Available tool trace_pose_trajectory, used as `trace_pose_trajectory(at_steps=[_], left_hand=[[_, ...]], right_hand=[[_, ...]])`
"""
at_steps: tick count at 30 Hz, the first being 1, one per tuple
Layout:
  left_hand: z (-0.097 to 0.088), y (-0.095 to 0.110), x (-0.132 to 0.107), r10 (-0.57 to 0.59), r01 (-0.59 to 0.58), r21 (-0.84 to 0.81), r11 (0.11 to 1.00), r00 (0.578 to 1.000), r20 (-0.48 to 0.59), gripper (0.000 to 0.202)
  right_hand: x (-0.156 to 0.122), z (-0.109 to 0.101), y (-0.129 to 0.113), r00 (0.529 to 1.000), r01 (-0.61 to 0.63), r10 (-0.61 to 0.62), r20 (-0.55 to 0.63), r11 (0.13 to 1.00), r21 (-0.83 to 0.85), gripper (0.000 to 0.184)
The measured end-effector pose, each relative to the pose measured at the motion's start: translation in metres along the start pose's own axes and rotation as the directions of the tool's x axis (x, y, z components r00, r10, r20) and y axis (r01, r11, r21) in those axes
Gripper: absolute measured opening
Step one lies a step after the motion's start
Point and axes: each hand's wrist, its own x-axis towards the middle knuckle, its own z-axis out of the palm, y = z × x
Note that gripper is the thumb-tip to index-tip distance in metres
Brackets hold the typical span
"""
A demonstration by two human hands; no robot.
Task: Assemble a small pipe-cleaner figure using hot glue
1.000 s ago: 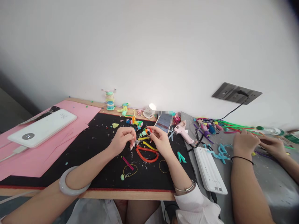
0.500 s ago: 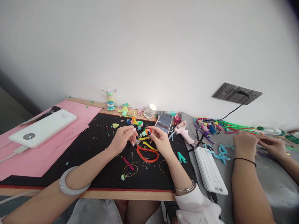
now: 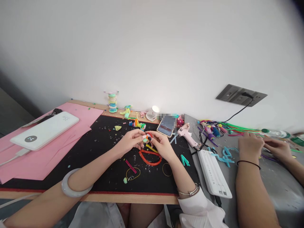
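My left hand (image 3: 130,140) and my right hand (image 3: 161,144) meet over the black mat (image 3: 99,167). Between their fingertips is a small pipe-cleaner piece (image 3: 146,138) in green, orange and red, partly hidden by the fingers. Both hands are closed on it. Just below them lie a bent red pipe cleaner (image 3: 150,164) and a yellow one (image 3: 152,148). A multicoloured pipe-cleaner figure (image 3: 137,124) rests behind my left hand. Closer to the front edge are a magenta strip (image 3: 130,166) and a thin elastic loop (image 3: 139,172).
A pink glue gun (image 3: 188,136), a phone (image 3: 166,125) and a paper cup (image 3: 152,113) stand at the back. A white power bank (image 3: 45,129) lies on pink paper (image 3: 54,155) at left. Another white device (image 3: 213,172) is at right, beside another person's hands (image 3: 250,147).
My left hand has moved right and now meets my right hand at the pipe-cleaner piece. The fingers, apart from it before, now close on it.
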Motion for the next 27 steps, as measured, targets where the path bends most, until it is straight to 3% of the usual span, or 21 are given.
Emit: trace_pose_trajectory(at_steps=[16, 27], left_hand=[[-0.0007, -0.0029, 0.0001, -0.037, 0.037, -0.013, 0.999, 0.999, 0.011, 0.021], [-0.0030, -0.0070, 0.0021, -0.022, 0.022, -0.003, 1.000, 1.000, 0.014, 0.019]], right_hand=[[-0.0018, -0.0018, 0.0053, 0.989, 0.145, -0.142, 0.029, 0.974, -0.175, 0.031], [-0.0017, -0.0003, 0.0077, 0.989, 0.151, -0.149, 0.024, 0.972, -0.181, 0.033]])
